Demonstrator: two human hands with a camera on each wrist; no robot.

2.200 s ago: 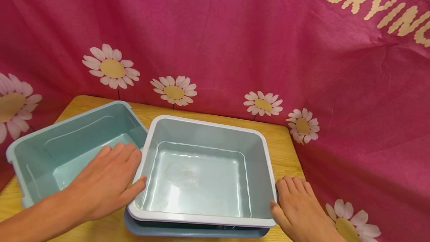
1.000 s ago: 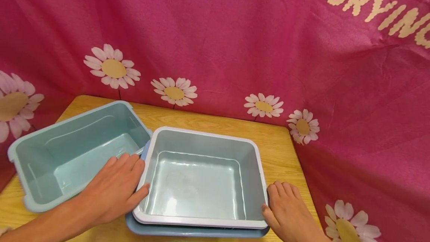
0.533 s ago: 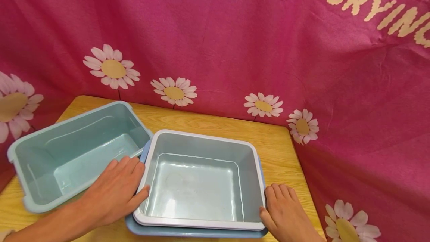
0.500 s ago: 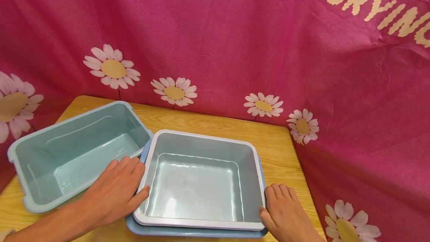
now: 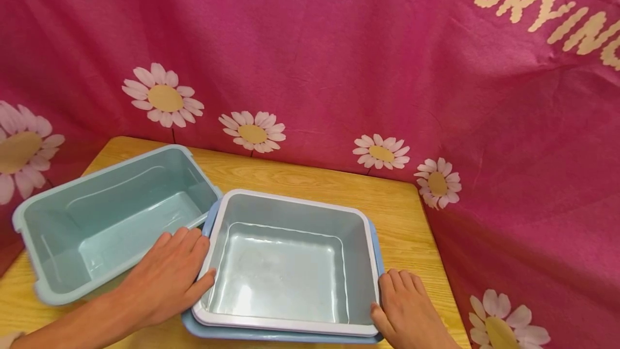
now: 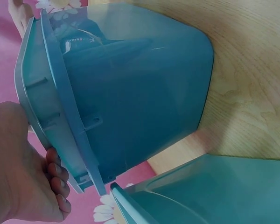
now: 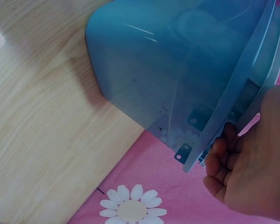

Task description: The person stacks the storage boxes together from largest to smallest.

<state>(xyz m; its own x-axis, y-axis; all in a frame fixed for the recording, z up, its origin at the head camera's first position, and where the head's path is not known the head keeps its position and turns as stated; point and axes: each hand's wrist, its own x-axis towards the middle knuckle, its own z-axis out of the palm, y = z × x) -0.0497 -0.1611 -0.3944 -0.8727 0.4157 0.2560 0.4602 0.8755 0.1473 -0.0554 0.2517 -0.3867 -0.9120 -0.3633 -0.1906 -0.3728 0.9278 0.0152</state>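
A pale grey plastic bin [image 5: 281, 273] with a whitish rim sits nested inside a blue bin [image 5: 209, 220], whose rim shows around it in the head view. My left hand [image 5: 169, 273] grips the grey bin's left rim, thumb over the inner edge and fingers curled under outside. On the opposite side my right hand [image 5: 404, 306] holds the right rim the same way. Both wrist views show the blue bin's outer wall [image 6: 140, 88] standing on the table, with the grey bin's rim [image 6: 30, 88] raised a little above the blue one.
A teal bin [image 5: 111, 176] stands at the left, its near right corner close to the blue bin's rim. All stand on a wooden table [image 5: 310, 176]. A pink cloth [image 5: 310, 58] with daisies hangs behind and along the sides.
Both hands have lowered the grey bin further into the blue bin and drawn it slightly left and nearer. More of the blue rim now shows at left and right.
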